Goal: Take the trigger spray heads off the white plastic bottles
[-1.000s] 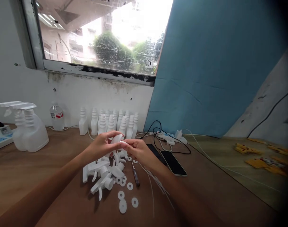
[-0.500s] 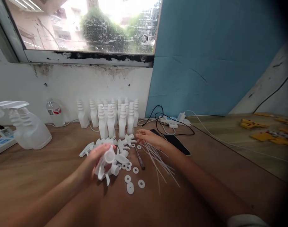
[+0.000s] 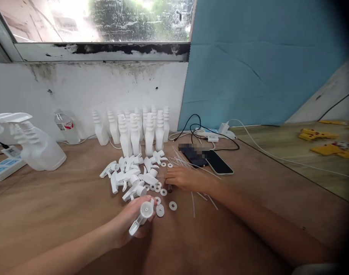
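Note:
A white spray trigger head (image 3: pixel 146 210) is held in my left hand (image 3: pixel 128 225), its round open collar facing up towards me. My right hand (image 3: pixel 183 178) is low on the table, fingers together and curled over a small screwdriver (image 3: pixel 169 188); only the dark handle end shows and the rest is covered. Between the hands lie several flat white washers (image 3: pixel 172 206). Just beyond my left hand is a heap of white spray trigger heads (image 3: pixel 131 175). Thin white plastic tubes (image 3: pixel 193 204) lie loose under and around my right wrist.
White bottles (image 3: pixel 125 133) stand in rows near the wall. At the left are assembled spray bottles (image 3: pixel 42 149), a clear plastic bottle (image 3: pixel 67 128) and a power strip (image 3: pixel 8 168). Two phones, one a dark-screened phone (image 3: pixel 219 162), and black cables (image 3: pixel 196 126) lie at the right.
My right hand has let go of the thin tubes and come down onto the screwdriver. My left hand has drawn nearer with one trigger head; other heads have gone down onto the heap.

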A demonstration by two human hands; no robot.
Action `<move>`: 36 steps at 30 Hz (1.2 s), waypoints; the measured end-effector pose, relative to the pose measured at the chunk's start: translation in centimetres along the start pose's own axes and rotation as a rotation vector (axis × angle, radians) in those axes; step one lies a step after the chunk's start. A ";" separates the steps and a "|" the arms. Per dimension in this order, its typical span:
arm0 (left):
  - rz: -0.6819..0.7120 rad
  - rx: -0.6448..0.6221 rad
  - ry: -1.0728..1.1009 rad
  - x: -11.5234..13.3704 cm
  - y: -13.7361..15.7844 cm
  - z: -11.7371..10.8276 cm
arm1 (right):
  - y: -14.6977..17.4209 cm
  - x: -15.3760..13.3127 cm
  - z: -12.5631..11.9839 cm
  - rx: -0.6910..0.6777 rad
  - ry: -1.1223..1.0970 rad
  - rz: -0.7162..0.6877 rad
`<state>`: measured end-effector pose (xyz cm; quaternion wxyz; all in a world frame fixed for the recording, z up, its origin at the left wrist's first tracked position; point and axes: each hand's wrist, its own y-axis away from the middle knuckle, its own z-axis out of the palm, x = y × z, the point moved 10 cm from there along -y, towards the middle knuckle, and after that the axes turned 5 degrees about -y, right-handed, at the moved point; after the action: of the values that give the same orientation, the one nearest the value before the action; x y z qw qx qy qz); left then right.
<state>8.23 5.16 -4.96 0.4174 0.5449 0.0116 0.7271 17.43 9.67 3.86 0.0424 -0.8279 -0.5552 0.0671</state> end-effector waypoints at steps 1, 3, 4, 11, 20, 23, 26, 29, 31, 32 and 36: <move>0.007 -0.003 0.007 0.0 0.0 0.0 | 0.0 -0.2 -0.6 0.045 -0.010 -0.003; 0.022 -0.015 0.026 0.1 -0.1 0.1 | -0.1 -0.3 -2.9 0.234 -0.132 0.042; 0.030 -0.018 0.034 0.1 -0.2 0.1 | 0.1 -0.2 -4.4 0.366 -0.254 0.079; 0.036 0.013 0.029 0.1 -0.1 0.0 | -0.2 -3.0 -8.3 0.704 -1.250 0.100; 0.055 0.077 -0.011 0.0 0.1 -0.6 | -0.3 -5.1 -7.5 0.639 -0.845 0.126; 0.056 0.049 -0.009 0.3 0.3 -0.2 | -0.5 -6.7 -7.9 0.602 -0.676 0.030; 0.041 0.023 0.036 0.5 0.3 0.2 | -0.5 -9.6 -8.9 0.595 -0.445 -0.188; 0.037 0.020 0.107 0.3 0.1 0.1 | -0.5 -12.2 -8.2 0.572 -0.183 -0.356; 0.054 -0.019 0.159 0.3 -0.1 0.1 | -0.6 -13.2 -7.2 0.556 -0.053 -0.415; 0.061 -0.044 0.181 0.2 -0.2 0.2 | -0.6 -13.4 -6.7 0.561 -0.015 -0.426; 0.065 -0.108 0.189 0.2 -0.1 0.5 | -0.1 -12.8 -6.5 0.642 -0.117 -0.421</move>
<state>8.70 5.12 -4.66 0.4194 0.4508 -0.0059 0.7879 13.60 -2.06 11.11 0.2805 -0.6354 -0.6650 0.2745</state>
